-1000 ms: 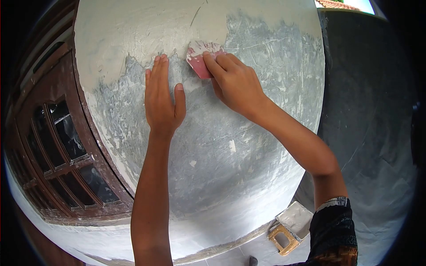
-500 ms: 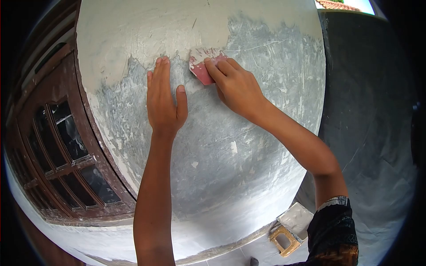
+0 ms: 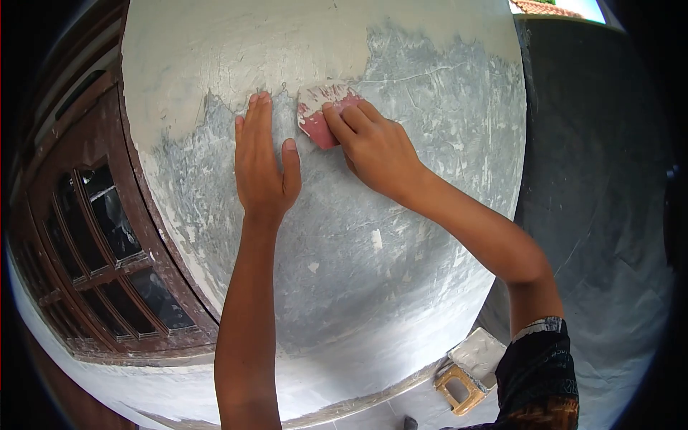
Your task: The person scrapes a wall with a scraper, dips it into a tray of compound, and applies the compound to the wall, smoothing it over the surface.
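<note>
My left hand [image 3: 262,161] lies flat on the grey wall [image 3: 337,251], fingers up and thumb apart, its fingertips near the lower edge of a smooth cream coat [image 3: 236,43]. Right of it, my right hand [image 3: 373,147] grips a flat red scraper [image 3: 321,127] smeared with cream paste. The scraper rests against the wall just below the cream coat. Its right side is covered by my fingers.
A brown wooden window frame [image 3: 132,265] with glass panes stands at the left. Low at the right, a paste-covered tray [image 3: 479,355] sits by a yellowish stool [image 3: 469,403] on the tiled floor. A dark wall [image 3: 595,158] is at the right.
My right hand and the red scraper have moved slightly down and to the left along the wall. My left hand has barely shifted.
</note>
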The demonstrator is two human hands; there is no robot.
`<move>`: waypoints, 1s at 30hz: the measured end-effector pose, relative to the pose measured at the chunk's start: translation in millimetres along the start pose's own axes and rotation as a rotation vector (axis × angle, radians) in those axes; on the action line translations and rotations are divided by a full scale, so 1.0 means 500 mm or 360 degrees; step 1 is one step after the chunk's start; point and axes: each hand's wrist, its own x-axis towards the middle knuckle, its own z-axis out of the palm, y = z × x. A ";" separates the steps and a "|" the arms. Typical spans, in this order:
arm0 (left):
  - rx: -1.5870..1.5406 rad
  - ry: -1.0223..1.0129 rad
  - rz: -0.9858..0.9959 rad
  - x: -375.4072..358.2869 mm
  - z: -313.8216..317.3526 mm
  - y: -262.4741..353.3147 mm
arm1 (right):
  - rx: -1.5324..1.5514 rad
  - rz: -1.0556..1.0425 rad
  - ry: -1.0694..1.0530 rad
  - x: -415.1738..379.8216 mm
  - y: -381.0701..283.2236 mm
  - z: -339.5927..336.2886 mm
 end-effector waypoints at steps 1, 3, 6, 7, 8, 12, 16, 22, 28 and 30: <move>-0.0002 -0.0023 0.0000 0.001 0.000 0.000 | -0.0005 -0.0008 0.0005 0.011 0.010 -0.005; 0.0004 -0.0010 0.0004 0.004 0.001 0.000 | 0.0027 0.0053 0.0227 0.054 0.041 -0.025; 0.0011 -0.0005 0.0010 0.001 0.005 -0.003 | -0.0090 0.0257 0.0298 0.147 0.126 -0.008; 0.0016 -0.0002 0.0014 0.000 0.005 -0.004 | -0.0122 0.0269 0.0310 0.168 0.155 0.007; 0.0023 -0.0004 0.0015 0.000 0.004 -0.004 | -0.0117 0.0270 0.0314 0.182 0.172 0.019; 0.0023 -0.0008 -0.0002 0.001 0.002 -0.002 | -0.0312 0.0277 0.0181 0.161 0.174 0.054; 0.0018 -0.0024 0.0002 0.001 0.001 -0.002 | -0.0125 0.0162 -0.0025 0.041 0.045 -0.001; 0.0040 -0.0020 0.0027 0.000 0.003 -0.003 | -0.0077 0.0224 0.0203 0.135 0.110 -0.029; 0.0031 -0.0005 0.0011 -0.001 0.004 -0.003 | -0.0255 0.0216 0.0086 0.143 0.147 0.042; 0.0022 -0.0014 0.0008 0.000 0.003 -0.001 | -0.0232 0.0160 0.0051 0.064 0.083 0.036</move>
